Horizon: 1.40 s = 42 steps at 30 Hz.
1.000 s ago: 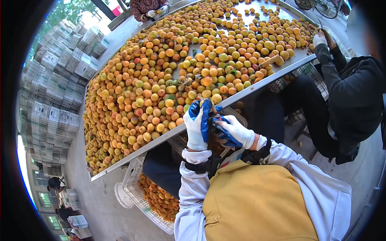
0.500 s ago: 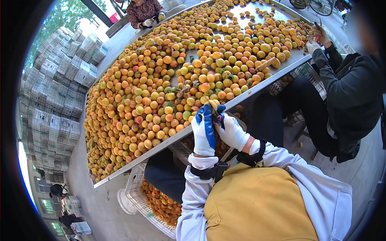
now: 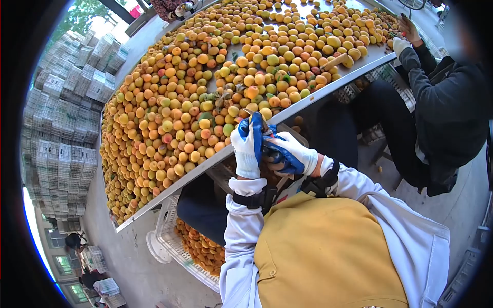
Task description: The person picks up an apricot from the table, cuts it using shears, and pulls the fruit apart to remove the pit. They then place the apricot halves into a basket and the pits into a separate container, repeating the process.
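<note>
My left hand (image 3: 248,146), in a white glove with blue coating, is closed at the table's near edge. Whatever its fingers hold is hidden. Beside it, my right hand (image 3: 291,154), gloved alike, is curled with its blue palm side showing. Its fingertips meet the handle area of a thin-bladed knife (image 3: 249,111), whose tip pokes up above my left fingers. The grip is partly covered by the hands. Just beyond them, apricots (image 3: 169,126) cover the metal table (image 3: 177,191), and one apricot (image 3: 265,113) sits right by my left fingertips.
Below the table, a white crate (image 3: 167,226) holds orange apricot pieces (image 3: 200,249). A co-worker in dark clothes (image 3: 447,123) sits at right, and another person's gloved hands (image 3: 184,8) show at the far side. Stacked crates (image 3: 64,133) rise at left. A wooden-handled tool (image 3: 334,62) lies among the fruit.
The view has shifted a little. My right hand has turned from its white back to its blue palm side. The knife blade now shows farther left, above my left fingers.
</note>
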Motion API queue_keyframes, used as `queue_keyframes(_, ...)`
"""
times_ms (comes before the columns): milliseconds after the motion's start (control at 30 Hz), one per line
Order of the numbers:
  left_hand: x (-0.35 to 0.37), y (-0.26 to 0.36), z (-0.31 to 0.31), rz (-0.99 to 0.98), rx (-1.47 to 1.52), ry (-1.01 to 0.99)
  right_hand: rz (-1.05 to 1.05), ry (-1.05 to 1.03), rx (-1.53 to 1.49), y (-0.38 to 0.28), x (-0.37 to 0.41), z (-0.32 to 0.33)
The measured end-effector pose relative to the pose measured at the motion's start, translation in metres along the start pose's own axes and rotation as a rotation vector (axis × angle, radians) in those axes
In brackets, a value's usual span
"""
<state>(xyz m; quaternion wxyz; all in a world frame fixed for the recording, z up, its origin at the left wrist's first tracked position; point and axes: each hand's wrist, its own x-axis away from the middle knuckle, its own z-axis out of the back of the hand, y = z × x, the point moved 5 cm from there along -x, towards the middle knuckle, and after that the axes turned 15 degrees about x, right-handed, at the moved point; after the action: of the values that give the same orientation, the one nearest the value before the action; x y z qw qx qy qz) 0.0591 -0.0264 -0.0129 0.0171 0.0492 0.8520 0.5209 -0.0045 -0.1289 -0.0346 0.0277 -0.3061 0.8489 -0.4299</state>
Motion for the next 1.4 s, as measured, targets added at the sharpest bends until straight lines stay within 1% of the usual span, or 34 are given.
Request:
queue_keyframes(67, 0.0, 0.001, 0.001, -0.058, -0.021, -0.052, -0.01, -0.127, -0.099, 0.006, -0.003, 0.001)
queue_keyframes(100, -0.001, -0.002, 0.004, -0.051, -0.037, -0.048, 0.012, -0.073, -0.028, 0.01, -0.004, 0.004)
queue_keyframes(133, 0.002, -0.002, -0.002, -0.056, 0.037, -0.079, 0.06, 0.098, 0.067, 0.006, 0.0, 0.002)
queue_keyframes(200, -0.002, 0.006, -0.002, -0.233, -0.1, -0.183, 0.451, 0.388, 0.581, 0.002, -0.005, 0.009)
queue_keyframes(233, -0.001, 0.007, -0.003, -0.195, -0.088, -0.173, 0.444, 0.461, 0.663, -0.004, 0.005, 0.005)
queue_keyframes(267, 0.0, 0.013, 0.002, -0.279, -0.19, -0.106, 0.608, 0.58, 0.786, -0.015, 0.011, 0.003)
queue_keyframes(333, 0.004, 0.026, 0.002, -0.337, -0.154, -0.098, 0.457, 0.625, 0.557, -0.028, 0.019, 0.011)
queue_keyframes(367, 0.01, 0.04, 0.001, -0.46, -0.417, -0.104, 0.429, 0.544, 0.425, -0.036, 0.02, 0.013)
queue_keyframes(400, 0.009, 0.037, 0.007, -0.508, -0.497, -0.126, 0.463, 0.549, 0.46, -0.043, 0.021, 0.014)
queue_keyframes(467, 0.025, 0.06, -0.014, -0.634, -0.763, -0.187, 0.382, 0.514, 0.577, -0.066, 0.03, 0.001)
queue_keyframes(500, 0.028, 0.065, -0.017, -0.631, -0.761, -0.187, 0.395, 0.514, 0.604, -0.073, 0.029, -0.005)
queue_keyframes(533, 0.032, 0.072, -0.024, -0.732, -0.829, -0.226, 0.393, 0.517, 0.603, -0.081, 0.031, -0.009)
queue_keyframes(567, 0.037, 0.075, -0.029, -0.833, -0.896, -0.267, 0.319, 0.44, 0.652, -0.086, 0.031, -0.017)
queue_keyframes(600, 0.037, 0.076, -0.029, -0.832, -0.893, -0.271, 0.245, 0.363, 0.7, -0.088, 0.03, -0.021)
queue_keyframes(633, 0.038, 0.076, -0.029, -0.847, -0.909, -0.281, 0.236, 0.286, 0.67, -0.082, 0.024, -0.016)
queue_keyframes(667, 0.039, 0.077, -0.029, -0.864, -0.924, -0.289, 0.237, 0.287, 0.673, -0.084, 0.023, -0.013)
queue_keyframes(733, 0.042, 0.076, -0.029, -0.863, -0.959, -0.326, 0.059, 0.185, 0.489, -0.077, 0.021, -0.013)
queue_keyframes(767, 0.044, 0.074, -0.03, -0.859, -0.996, -0.364, 0.037, 0.172, 0.463, -0.078, 0.022, -0.014)
queue_keyframes(800, 0.044, 0.071, -0.029, -0.857, -0.994, -0.364, 0.035, 0.174, 0.463, -0.079, 0.024, -0.016)
queue_keyframes(900, 0.043, 0.063, -0.028, -0.843, -0.848, -0.388, 0.033, 0.17, 0.459, -0.083, 0.029, -0.024)
queue_keyframes(1000, 0.045, 0.062, -0.031, -0.832, -0.769, -0.372, 0.049, 0.193, 0.437, -0.084, 0.032, -0.03)
queue_keyframes(1033, 0.046, 0.061, -0.035, -0.83, -0.767, -0.373, 0.079, 0.184, 0.425, -0.084, 0.033, -0.03)
queue_keyframes(1067, 0.048, 0.063, -0.037, -0.832, -0.697, -0.352, 0.108, 0.175, 0.412, -0.082, 0.034, -0.03)
queue_keyframes(1100, 0.049, 0.063, -0.039, -0.833, -0.629, -0.331, 0.163, 0.211, 0.394, -0.079, 0.032, -0.027)
queue_keyframes(1133, 0.052, 0.06, -0.039, -0.831, -0.627, -0.333, 0.162, 0.214, 0.392, -0.075, 0.032, -0.025)
queue_keyframes(1200, 0.054, 0.054, -0.032, -0.693, -0.405, -0.2, 0.157, 0.293, 0.418, -0.07, 0.033, -0.019)
queue_keyframes(1233, 0.048, 0.053, -0.034, -0.63, -0.326, -0.13, 0.138, 0.301, 0.365, -0.066, 0.035, -0.021)
queue_keyframes(1267, 0.048, 0.053, -0.034, -0.629, -0.325, -0.132, 0.189, 0.321, 0.369, -0.066, 0.034, -0.022)
queue_keyframes(1300, 0.047, 0.052, -0.033, -0.589, -0.338, -0.144, 0.204, 0.338, 0.367, -0.065, 0.034, -0.021)
queue_keyframes(1367, 0.042, 0.052, -0.031, -0.504, -0.378, -0.194, 0.213, 0.357, 0.365, -0.065, 0.034, -0.018)
queue_keyframes(1400, 0.04, 0.056, -0.033, -0.465, -0.351, -0.234, 0.2, 0.356, 0.365, -0.066, 0.033, -0.016)
